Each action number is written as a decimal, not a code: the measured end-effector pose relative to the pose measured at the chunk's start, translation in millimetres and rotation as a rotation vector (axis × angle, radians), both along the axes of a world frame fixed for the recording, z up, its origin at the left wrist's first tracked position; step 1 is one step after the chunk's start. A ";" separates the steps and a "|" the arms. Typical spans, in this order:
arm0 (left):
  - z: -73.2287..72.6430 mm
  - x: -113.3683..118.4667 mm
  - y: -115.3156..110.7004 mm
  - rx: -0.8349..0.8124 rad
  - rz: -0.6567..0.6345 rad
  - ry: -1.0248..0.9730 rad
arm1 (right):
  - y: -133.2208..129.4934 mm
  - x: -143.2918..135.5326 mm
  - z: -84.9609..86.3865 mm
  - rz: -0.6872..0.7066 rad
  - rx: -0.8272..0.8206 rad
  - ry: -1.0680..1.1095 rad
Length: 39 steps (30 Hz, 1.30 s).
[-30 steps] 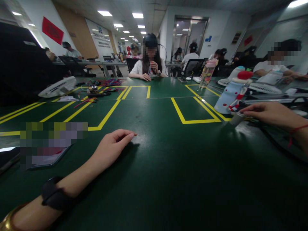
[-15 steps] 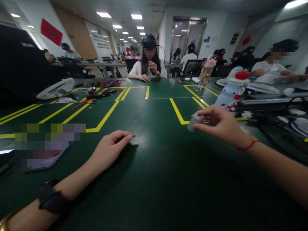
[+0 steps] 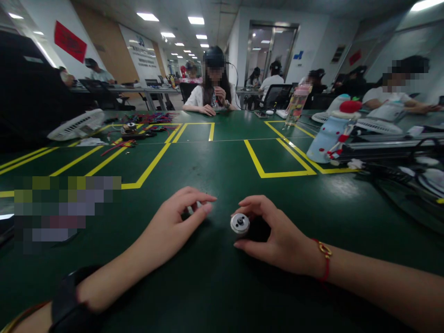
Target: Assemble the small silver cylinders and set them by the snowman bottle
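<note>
The right hand has come in from the right side of the green table, where a second ago it was reaching beside the pale blue bottle, and now sits low over the table in front of the person. Its thumb and fingers are curled around a small round silver part, a disc-faced cylinder whose shiny end faces the camera; the thumb lies just below the part and the fingertips close over its top and far side. Half a second ago the same part was held up in the air in these fingers, further right.

The left hand has shifted too. Earlier it lay flat and loose on the table; now its wrist is raised a little and its forefinger and thumb are pinched together on a tiny pale piece, too small to identify, just left of the silver part. The two hands' fingertips are near each other but not touching.

The blue bottle stands well beyond the right fingers, by the yellow tape lines.
</note>
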<state>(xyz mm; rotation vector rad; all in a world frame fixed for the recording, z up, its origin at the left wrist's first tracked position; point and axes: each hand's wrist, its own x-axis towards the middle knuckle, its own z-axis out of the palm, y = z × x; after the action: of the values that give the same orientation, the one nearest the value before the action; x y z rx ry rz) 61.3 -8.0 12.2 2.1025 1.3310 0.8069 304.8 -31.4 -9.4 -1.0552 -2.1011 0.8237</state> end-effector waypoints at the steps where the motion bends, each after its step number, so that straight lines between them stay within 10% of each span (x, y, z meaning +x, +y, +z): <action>1: 3.5 8.0 -5.3 0.010 -0.060 -0.018 | 0.7 -0.5 -0.7 0.001 -0.029 0.012; 16: 16.4 34.4 -11.5 -0.036 -0.036 -0.204 | 2.2 -1.3 8.0 -0.002 -0.028 -0.045; 30: -23.9 26.6 -1.2 -0.028 -0.128 0.121 | 4.8 2.1 4.2 -0.041 0.011 -0.048; 34: -17.7 23.8 -1.1 -0.100 -0.127 0.061 | 27.2 28.9 19.0 -0.300 0.055 -0.089; 39: -0.9 12.6 1.4 -0.126 -0.040 -0.002 | 82.9 132.3 42.1 -0.868 0.139 -0.537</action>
<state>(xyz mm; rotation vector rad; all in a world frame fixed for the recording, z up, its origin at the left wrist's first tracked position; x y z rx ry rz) 73.9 -6.6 11.3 2.0226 1.3001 0.6899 437.1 51.5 32.7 -2.0370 -1.7387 -0.0443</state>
